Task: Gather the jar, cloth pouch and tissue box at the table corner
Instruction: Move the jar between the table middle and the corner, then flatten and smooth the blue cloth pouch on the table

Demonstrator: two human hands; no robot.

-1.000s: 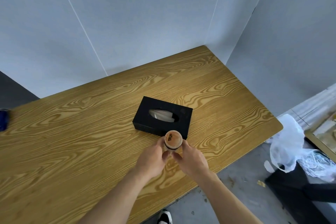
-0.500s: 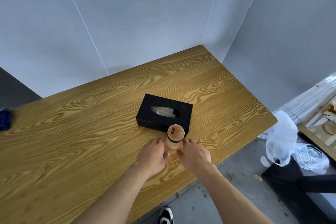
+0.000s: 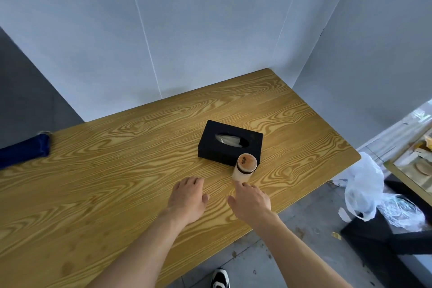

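A small frosted jar [image 3: 244, 168] with a brown wooden lid stands upright on the wooden table [image 3: 117, 170], touching the near right corner of a black tissue box [image 3: 230, 142] with white tissue in its slot. My right hand [image 3: 251, 201] hovers just below the jar, fingertips close to its base, holding nothing. My left hand [image 3: 188, 199] lies open over the table, left of the jar and apart from it. A dark blue cloth pouch [image 3: 24, 152] lies at the far left edge of the table.
White wall panels close the table's back and right sides. Past the table's right end lie white plastic bags [image 3: 364, 184] on the floor and a black stand [image 3: 397, 229]. My shoe [image 3: 219, 279] shows below the near edge.
Both hands have let go of the jar and drawn back toward me. The jar now stands alone against the tissue box. The view has shifted, bringing more of the blue pouch into sight.
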